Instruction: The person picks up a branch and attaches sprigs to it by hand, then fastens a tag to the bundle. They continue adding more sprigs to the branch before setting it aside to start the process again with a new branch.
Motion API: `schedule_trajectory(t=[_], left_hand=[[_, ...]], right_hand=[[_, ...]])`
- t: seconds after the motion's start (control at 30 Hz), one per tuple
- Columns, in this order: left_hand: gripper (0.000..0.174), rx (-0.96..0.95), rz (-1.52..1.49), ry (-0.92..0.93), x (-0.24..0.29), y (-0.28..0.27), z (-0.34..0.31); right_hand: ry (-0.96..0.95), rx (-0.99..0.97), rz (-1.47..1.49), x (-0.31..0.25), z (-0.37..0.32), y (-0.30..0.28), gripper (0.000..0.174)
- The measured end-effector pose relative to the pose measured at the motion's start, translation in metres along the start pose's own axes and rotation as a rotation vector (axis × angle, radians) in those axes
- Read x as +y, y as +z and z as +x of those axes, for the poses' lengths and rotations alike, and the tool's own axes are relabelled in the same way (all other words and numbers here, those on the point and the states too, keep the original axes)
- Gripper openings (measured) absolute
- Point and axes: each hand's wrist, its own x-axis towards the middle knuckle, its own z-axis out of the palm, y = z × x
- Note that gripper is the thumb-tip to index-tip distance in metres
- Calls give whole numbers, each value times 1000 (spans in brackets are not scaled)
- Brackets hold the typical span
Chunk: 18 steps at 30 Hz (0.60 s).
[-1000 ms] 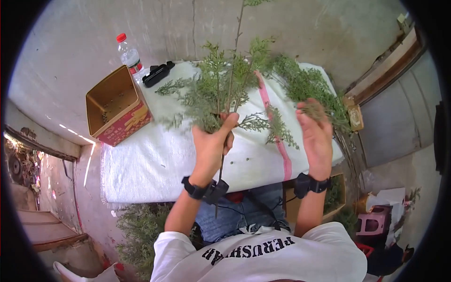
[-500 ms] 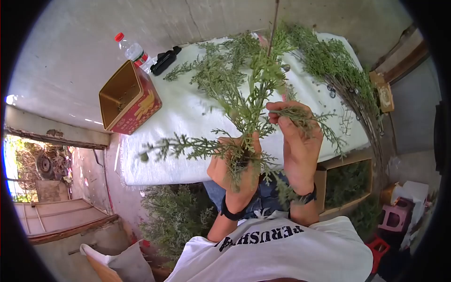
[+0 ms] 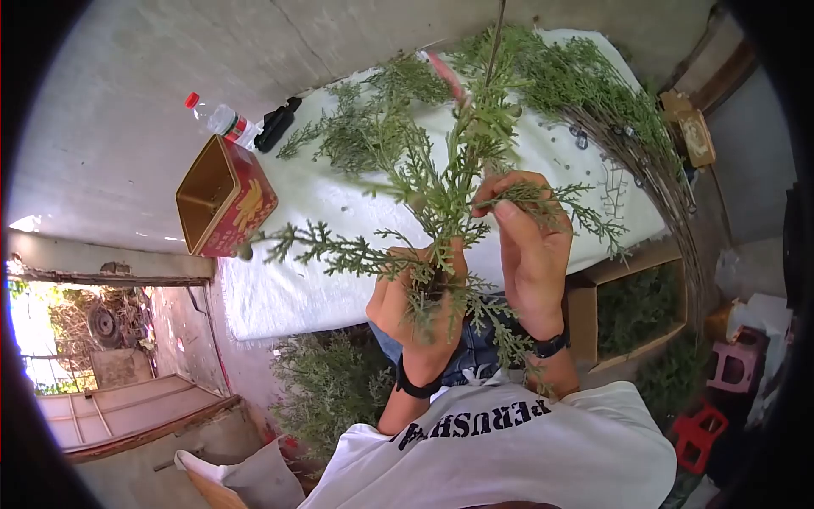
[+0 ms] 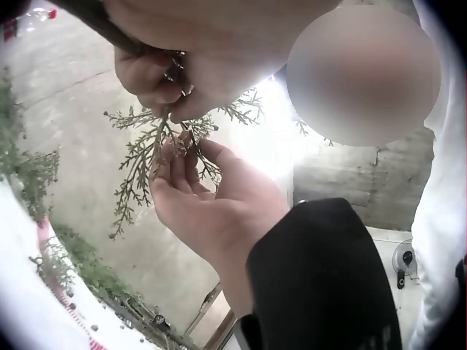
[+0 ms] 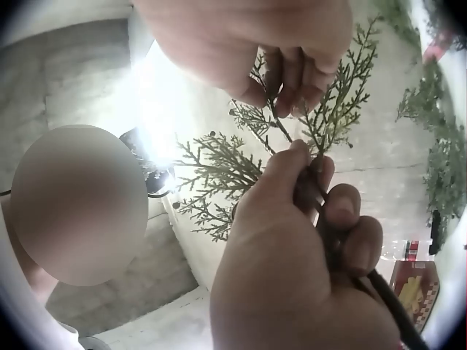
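My left hand point(image 3: 415, 305) grips the woody stem of a leafy evergreen branch point(image 3: 462, 161), which looks like cypress. Its stem point(image 5: 394, 306) runs through the curled fingers in the right wrist view. Flat green side shoots point(image 3: 331, 253) spread out around that fist. Close on the right, my right hand point(image 3: 536, 254) holds an evergreen sprig point(image 3: 585, 216) between thumb and fingers. In the right wrist view its fingertips point(image 5: 295, 102) pinch a thin shoot point(image 5: 279, 120) just above the left thumb. The left wrist view shows the right hand point(image 4: 219, 197) just beyond the left fist.
A white cloth point(image 3: 280, 293) covers the table. Toward the left stand a red tin box point(image 3: 246, 199), a plastic bottle point(image 3: 222, 120) and a black object point(image 3: 275, 127). Cut branches point(image 3: 585, 89) lie at the back right. Beside my lap is a carton point(image 3: 585, 327) of greenery.
Both hands have come together, the right one moving in from the right side. The branch has been raised nearer to me and tilted. Over the last half second the hands stay nearly in place.
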Motion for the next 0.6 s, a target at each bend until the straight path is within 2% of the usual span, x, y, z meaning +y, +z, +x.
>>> schedule_trajectory(t=[0.13, 0.23, 0.27, 0.37, 0.5, 0.6], left_hand=[[22, -34, 91, 38, 9, -4, 3], [22, -40, 150, 137, 16, -5, 6], [22, -43, 150, 137, 16, -5, 4], [21, 22, 42, -15, 13, -2, -1], [20, -5, 155, 92, 21, -7, 5], [21, -25, 163, 73, 22, -11, 6]], right_hand=[[-22, 20, 16, -5, 0, 2, 22], [-41, 21, 47, -4, -1, 3, 21], [-41, 23, 48, -4, -3, 2, 21], [-39, -2, 74, -7, -3, 1, 23], [-42, 8, 69, -9, -5, 2, 24], [-71, -25, 54, -10, -5, -2, 23]])
